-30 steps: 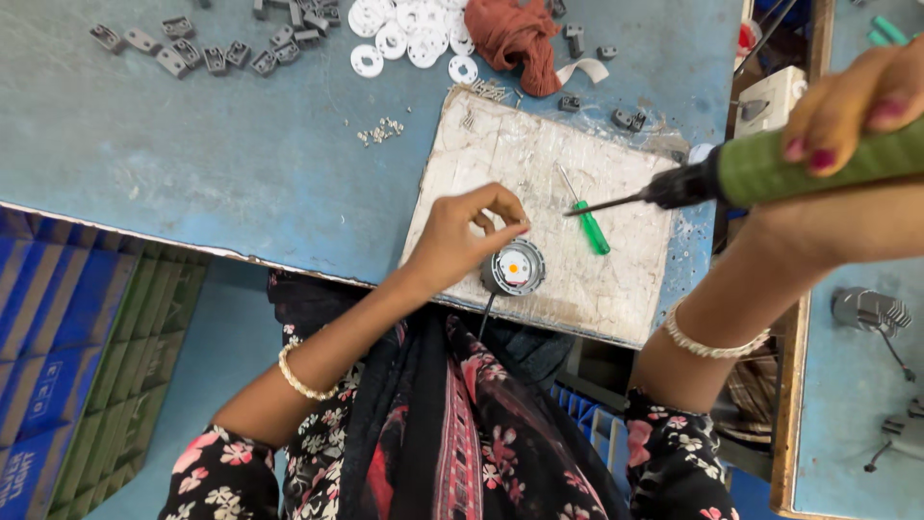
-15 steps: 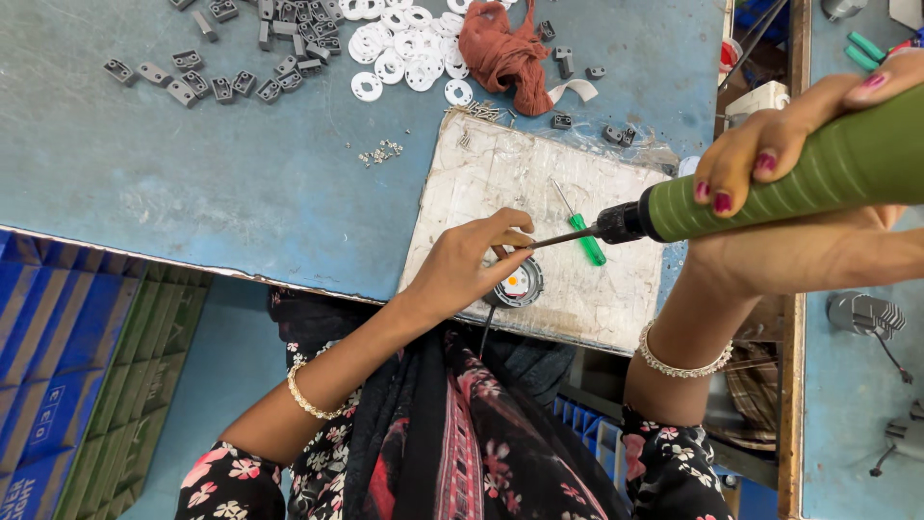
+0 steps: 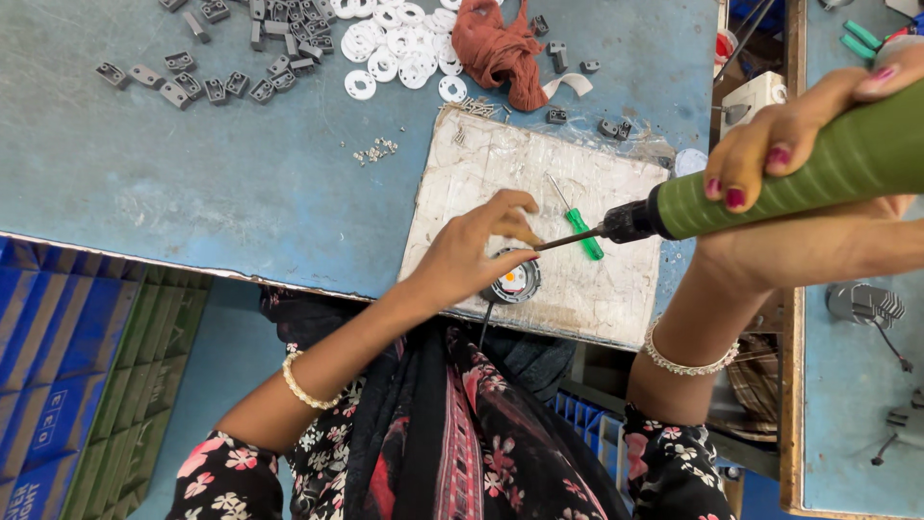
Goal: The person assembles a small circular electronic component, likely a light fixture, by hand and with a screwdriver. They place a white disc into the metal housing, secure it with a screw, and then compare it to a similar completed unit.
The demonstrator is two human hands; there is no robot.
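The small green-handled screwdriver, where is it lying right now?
In the head view, the small green-handled screwdriver lies on the white work board, right of the left hand, just under the power driver's bit.

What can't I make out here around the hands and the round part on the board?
- Head view: the driver tip's contact with the round part is hidden by the left hand.
- Driver's rear end and part of the right hand: cut off by the right edge.
- Small screws: too small to tell their type.
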